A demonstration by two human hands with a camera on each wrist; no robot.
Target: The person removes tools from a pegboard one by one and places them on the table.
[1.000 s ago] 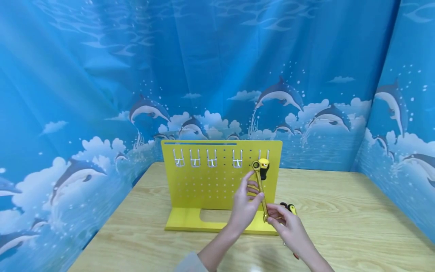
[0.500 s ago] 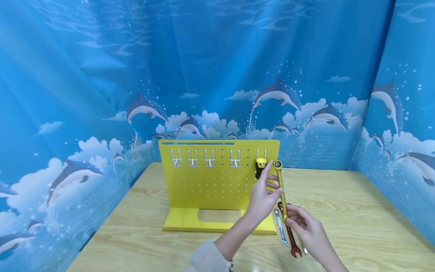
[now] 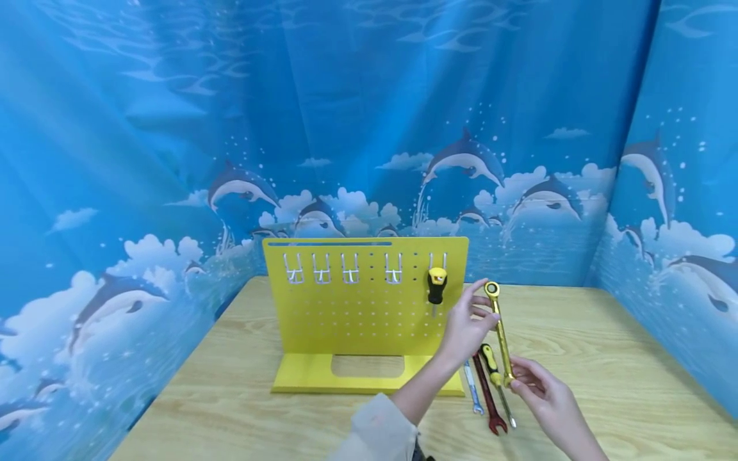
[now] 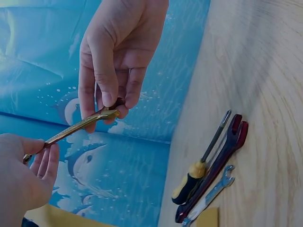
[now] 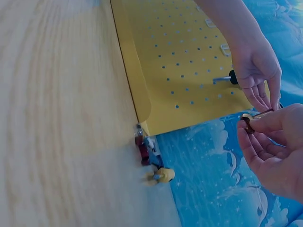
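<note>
Both hands on one wrench, right of the pegboard [image 3: 346, 301].
Gold wrench [image 3: 500, 333] stands near-upright: left hand [image 3: 467, 326] pinches upper shaft, right hand [image 3: 539, 394] pinches bottom end.

Left hand [image 3: 468, 326] fingers cover part of the gold wrench [image 3: 500, 333]; its lower end is buried in the right hand [image 3: 539, 390].

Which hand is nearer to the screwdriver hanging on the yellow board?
The left hand: it is just right of the hanging screwdriver, apart from it. The right hand is lower and farther right.
</note>
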